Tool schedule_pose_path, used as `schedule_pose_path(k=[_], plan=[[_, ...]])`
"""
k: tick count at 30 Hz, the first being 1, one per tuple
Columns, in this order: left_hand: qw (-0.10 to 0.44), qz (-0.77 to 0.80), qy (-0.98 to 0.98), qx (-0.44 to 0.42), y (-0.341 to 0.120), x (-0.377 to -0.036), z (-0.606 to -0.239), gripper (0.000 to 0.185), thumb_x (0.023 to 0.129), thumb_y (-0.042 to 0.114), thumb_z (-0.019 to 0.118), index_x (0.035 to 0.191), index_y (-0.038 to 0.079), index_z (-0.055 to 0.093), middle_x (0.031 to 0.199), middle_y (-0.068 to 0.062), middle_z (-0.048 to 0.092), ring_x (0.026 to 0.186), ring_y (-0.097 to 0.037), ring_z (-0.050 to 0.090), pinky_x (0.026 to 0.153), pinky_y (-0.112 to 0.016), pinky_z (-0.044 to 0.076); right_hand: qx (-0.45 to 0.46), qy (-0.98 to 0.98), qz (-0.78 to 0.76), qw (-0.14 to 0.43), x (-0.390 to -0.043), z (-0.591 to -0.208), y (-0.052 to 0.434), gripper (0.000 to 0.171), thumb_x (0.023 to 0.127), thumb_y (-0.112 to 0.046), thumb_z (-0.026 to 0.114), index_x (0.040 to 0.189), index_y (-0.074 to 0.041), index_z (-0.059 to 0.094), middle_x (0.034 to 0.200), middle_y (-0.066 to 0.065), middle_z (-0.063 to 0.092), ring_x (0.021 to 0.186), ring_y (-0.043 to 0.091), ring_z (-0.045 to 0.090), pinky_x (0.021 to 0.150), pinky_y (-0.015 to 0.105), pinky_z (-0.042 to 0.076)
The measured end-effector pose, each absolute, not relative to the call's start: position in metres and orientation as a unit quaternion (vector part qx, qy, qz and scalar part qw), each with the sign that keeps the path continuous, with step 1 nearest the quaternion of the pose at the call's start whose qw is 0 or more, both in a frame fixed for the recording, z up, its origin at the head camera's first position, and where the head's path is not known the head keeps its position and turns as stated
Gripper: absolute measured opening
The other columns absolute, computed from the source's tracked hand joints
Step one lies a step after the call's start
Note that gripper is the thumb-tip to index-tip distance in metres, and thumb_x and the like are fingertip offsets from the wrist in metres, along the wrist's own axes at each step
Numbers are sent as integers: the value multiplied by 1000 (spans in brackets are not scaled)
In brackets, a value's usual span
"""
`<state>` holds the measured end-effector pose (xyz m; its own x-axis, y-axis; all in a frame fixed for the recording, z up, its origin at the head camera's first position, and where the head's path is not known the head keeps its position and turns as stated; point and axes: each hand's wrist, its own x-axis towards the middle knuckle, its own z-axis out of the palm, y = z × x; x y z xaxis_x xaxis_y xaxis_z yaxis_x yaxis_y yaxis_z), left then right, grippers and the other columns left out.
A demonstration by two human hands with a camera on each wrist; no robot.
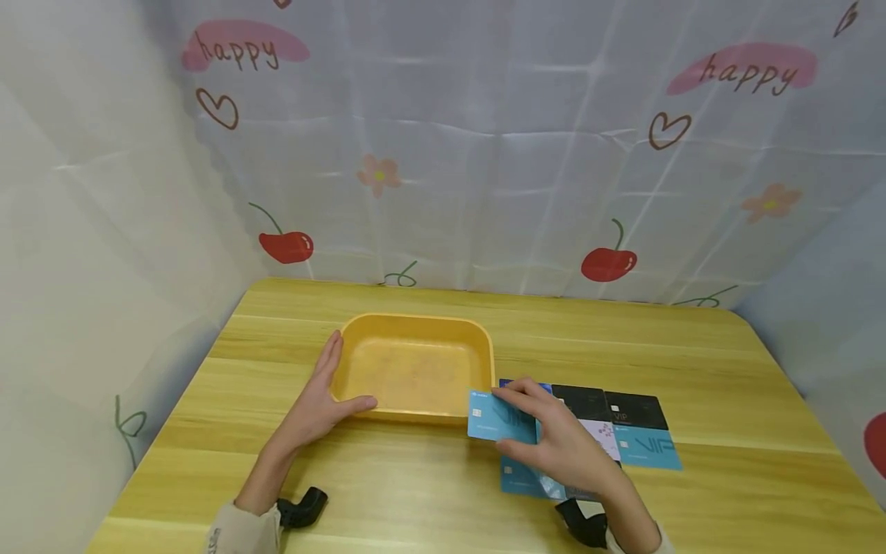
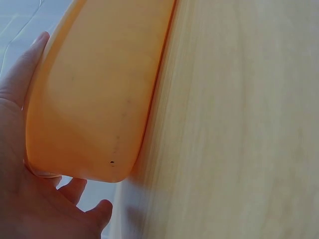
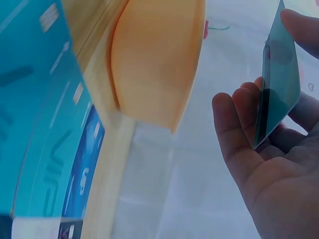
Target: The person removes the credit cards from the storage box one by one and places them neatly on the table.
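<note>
My right hand [image 1: 554,435] grips a light-blue VIP card [image 1: 484,414] by its edges, above the table beside the yellow plastic tray's [image 1: 408,415] front right corner. In the right wrist view the held card [image 3: 280,82] is seen nearly edge-on between thumb and fingers. At the tray's left end, my left hand [image 1: 314,408] holds it, thumb over the front rim and fingers along the left outer wall. Under and beside the right hand lie several cards: light-blue VIP cards [image 1: 651,448], black cards [image 1: 635,409] and a dark-blue card [image 3: 82,164]; the hand covers some.
The wood-grain table [image 1: 415,492] reaches back to a white curtain [image 1: 443,215] printed with cherries and hearts. Black wrist devices [image 1: 303,508] sit at both wrists, below the sleeves' cuffs. No cards show inside the tray.
</note>
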<state>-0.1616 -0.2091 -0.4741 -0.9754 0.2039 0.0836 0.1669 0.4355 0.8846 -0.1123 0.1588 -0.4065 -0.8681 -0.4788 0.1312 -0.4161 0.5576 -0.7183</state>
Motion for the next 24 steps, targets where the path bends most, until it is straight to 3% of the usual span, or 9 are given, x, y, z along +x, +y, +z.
schedule_pose_path(k=[8, 24], plan=[[13, 521, 846, 111, -210, -162, -474, 115, 82, 28, 82, 159, 13, -1, 165, -6, -6, 149, -27, -3, 114, -62, 8, -236, 886, -395, 55, -107, -404, 174, 56, 85, -21, 79, 137, -13, 59, 128, -8, 50, 106, 18, 51, 84, 31, 50], [15, 524, 845, 109, -209, -162, -476, 114, 82, 28, 82, 159, 15, 0, 165, -5, -5, 149, -26, -3, 114, -61, 8, -241, 895, -374, 31, -97, -406, 192, 55, 84, -25, 81, 134, -11, 62, 122, -9, 53, 105, 14, 52, 81, 29, 50]])
